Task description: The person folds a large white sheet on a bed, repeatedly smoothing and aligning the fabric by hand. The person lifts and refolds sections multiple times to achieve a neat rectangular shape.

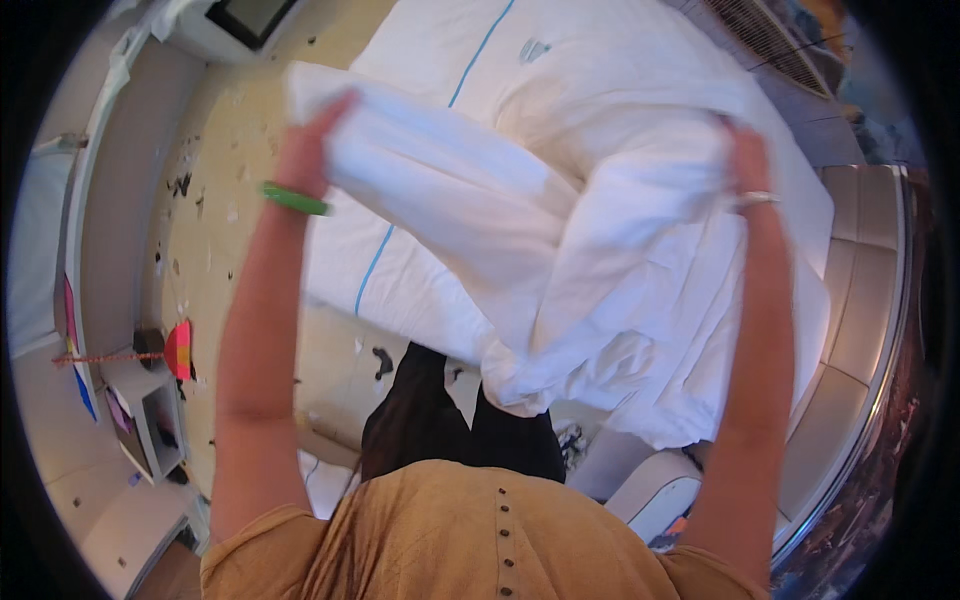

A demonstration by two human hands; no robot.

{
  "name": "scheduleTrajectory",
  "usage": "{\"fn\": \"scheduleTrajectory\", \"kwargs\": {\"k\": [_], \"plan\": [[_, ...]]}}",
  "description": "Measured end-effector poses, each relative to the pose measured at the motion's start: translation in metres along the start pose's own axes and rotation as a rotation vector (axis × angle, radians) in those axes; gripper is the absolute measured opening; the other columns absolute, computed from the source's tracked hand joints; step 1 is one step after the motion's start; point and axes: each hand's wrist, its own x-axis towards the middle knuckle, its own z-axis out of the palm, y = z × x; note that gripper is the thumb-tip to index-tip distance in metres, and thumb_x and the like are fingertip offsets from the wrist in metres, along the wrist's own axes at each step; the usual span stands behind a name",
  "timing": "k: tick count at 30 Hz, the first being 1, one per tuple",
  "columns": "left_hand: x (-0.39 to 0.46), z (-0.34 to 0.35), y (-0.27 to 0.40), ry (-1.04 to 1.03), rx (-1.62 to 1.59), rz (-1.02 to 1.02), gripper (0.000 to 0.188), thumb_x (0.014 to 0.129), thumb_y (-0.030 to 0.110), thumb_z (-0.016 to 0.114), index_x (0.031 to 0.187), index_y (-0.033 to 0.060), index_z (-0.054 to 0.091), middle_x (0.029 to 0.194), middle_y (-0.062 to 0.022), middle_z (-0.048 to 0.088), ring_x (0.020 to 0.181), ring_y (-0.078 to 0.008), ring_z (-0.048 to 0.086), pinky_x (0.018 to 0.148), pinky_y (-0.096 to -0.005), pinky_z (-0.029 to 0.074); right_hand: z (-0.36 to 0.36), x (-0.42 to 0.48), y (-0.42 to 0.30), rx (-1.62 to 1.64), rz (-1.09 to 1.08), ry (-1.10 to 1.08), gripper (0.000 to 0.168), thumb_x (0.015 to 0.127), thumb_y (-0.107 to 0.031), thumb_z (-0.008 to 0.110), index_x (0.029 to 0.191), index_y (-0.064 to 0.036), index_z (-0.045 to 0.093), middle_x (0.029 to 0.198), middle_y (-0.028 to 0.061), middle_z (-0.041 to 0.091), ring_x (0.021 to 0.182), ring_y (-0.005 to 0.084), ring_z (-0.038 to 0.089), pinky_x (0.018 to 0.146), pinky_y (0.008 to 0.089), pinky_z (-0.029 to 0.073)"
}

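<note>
A large white cloth, possibly a sheet or duvet cover [480, 202], hangs in folds between my two raised hands, above the bed. My left hand [311, 146], with a green band at the wrist, grips its far left part near a corner. At the right, my right hand [746, 157], wearing a pale bracelet, holds another part of the cloth; motion blurs both hands. Loose folds fall to the near edge of the bed, in front of my legs. Beneath lies the bed's white cover with a blue stripe [373, 270].
A padded headboard [847, 300] stands at the right. Near its lower end is a white bedside cabinet [652, 487]. Dark scraps [382, 362] are scattered on the pale floor. At the left is a small open shelf unit [154, 420]; a dark-screened device [251, 19] is at the top left.
</note>
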Motion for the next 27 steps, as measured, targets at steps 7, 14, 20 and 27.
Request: {"fn": "scheduleTrajectory", "kwargs": {"k": [7, 14, 20, 27], "plan": [[0.094, -0.202, 0.193, 0.347, -0.381, 0.191, 0.031, 0.089, 0.02, 0.048, 0.11, -0.0013, 0.055, 0.104, -0.0161, 0.062, 0.097, -0.0291, 0.06, 0.088, -0.0428, 0.048, -0.257, -0.147, 0.342, 1.458, 0.982, 0.836, 0.038, 0.086, -0.027, 0.056, 0.117, -0.005, 0.053, 0.112, 0.009, 0.059, 0.102, 0.0234, 0.057, 0.088, 0.0392, 0.047], [0.031, -0.217, 0.133, 0.129, -0.107, -0.033, 0.037, 0.086, 0.022, 0.054, 0.115, 0.001, 0.053, 0.104, -0.011, 0.062, 0.091, -0.0251, 0.062, 0.081, -0.0399, 0.051, -0.173, -0.292, 0.415, 1.552, 1.202, 0.664, 0.039, 0.087, -0.028, 0.054, 0.116, -0.003, 0.055, 0.113, 0.0103, 0.06, 0.1, 0.0237, 0.059, 0.085, 0.0344, 0.049], [-0.055, -0.188, -0.026, 0.573, 0.018, -0.381, 0.051, 0.081, 0.028, 0.059, 0.123, 0.0017, 0.048, 0.115, -0.0125, 0.057, 0.099, -0.0289, 0.057, 0.087, -0.0417, 0.046, -0.012, -0.415, 0.378, 1.319, 1.593, 0.445, 0.043, 0.088, -0.03, 0.052, 0.119, 0.0, 0.052, 0.107, 0.0118, 0.062, 0.095, 0.0218, 0.06, 0.074, 0.0359, 0.052], [-0.117, -0.187, -0.268, 0.632, -0.232, -0.643, 0.046, 0.08, 0.023, 0.063, 0.12, 0.0047, 0.049, 0.113, -0.0111, 0.058, 0.101, -0.0278, 0.057, 0.088, -0.0434, 0.047, 0.123, -0.544, 0.349, 0.328, 1.735, 0.083, 0.045, 0.083, -0.032, 0.055, 0.102, 0.009, 0.055, 0.094, 0.0208, 0.063, 0.079, 0.0241, 0.064, 0.068, 0.0353, 0.05]]}}
